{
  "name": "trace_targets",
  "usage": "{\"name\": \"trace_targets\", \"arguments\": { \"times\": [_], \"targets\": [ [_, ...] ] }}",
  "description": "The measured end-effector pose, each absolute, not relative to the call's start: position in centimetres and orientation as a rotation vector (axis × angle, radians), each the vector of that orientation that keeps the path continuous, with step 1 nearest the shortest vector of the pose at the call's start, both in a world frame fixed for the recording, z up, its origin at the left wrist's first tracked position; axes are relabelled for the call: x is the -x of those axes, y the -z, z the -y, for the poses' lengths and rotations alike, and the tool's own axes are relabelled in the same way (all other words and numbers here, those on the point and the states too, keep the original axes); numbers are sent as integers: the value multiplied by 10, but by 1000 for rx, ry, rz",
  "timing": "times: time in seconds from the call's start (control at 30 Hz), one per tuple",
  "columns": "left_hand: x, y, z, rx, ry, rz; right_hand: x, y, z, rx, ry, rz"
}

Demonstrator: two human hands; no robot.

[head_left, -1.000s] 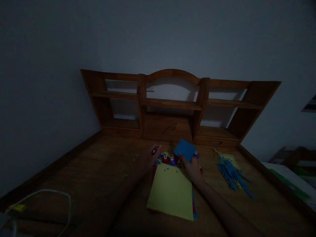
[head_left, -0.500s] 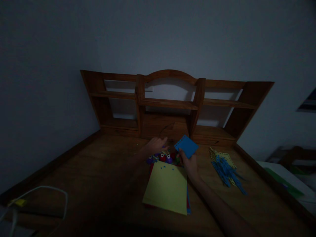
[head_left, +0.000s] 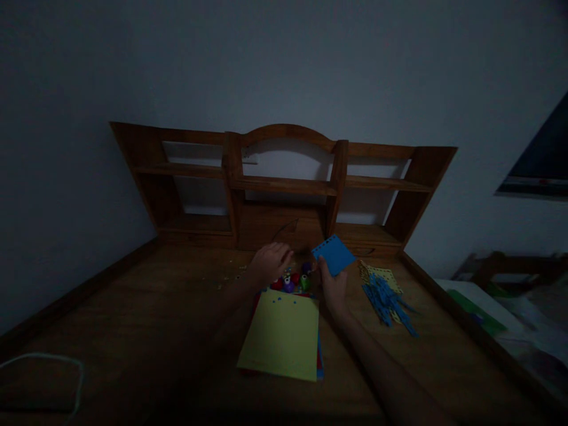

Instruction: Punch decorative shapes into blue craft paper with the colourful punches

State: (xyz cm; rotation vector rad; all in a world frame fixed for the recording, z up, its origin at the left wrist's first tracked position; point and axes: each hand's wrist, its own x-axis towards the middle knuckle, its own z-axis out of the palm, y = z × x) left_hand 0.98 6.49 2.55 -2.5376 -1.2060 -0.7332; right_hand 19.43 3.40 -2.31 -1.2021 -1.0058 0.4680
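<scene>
Head view: from my remote station I had this one feed, dimly lit, with both of the person's hands near the middle of the frame.
Right hand: the right hand (head_left: 333, 288), right of centre, held a blue card (head_left: 336, 257) in a narrow pinch, thumb laid over its lower left edge.
Blue card: I found it tilted, just below the shelf's right-hand divider in the frame, with a row of holes along its upper left edge.
Left hand: the left hand (head_left: 268, 262), just left of centre, had its fingers bent and pointed right; I could not tell whether it held anything.
Rounded pieces: between the hands I noted a purple piece (head_left: 289, 286) and a green piece (head_left: 304, 282), each with an eye-like disc, and a red piece (head_left: 295, 277).
Paper stack: a yellow sheet (head_left: 280, 337) lay at lower centre, blue specks (head_left: 279, 299) near its top edge; red and blue edges showed beneath.
Cuttings: to the right, blue strips (head_left: 382, 296) lay partly over a perforated yellow piece (head_left: 388, 278).
Surroundings: a wooden shelf (head_left: 284, 186) spanned the middle of the frame at the back of the table (head_left: 186, 296); a pale cord (head_left: 48, 356) curved at lower left.
</scene>
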Motion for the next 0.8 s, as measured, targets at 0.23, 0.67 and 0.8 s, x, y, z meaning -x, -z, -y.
{"name": "trace_targets", "arguments": {
  "times": [0.23, 0.67, 0.8],
  "targets": [
    [-57, 4, 34, 2629, 591, 1441, -202, 27, -40, 1276, -390, 1000],
    [-91, 17, 6, 2541, 274, 1707, -207, 34, -38, 1368, -225, 1125],
    [-92, 6, 7, 2459, 375, 1694, -207, 34, -38, 1384, -219, 1138]
  ]
}}
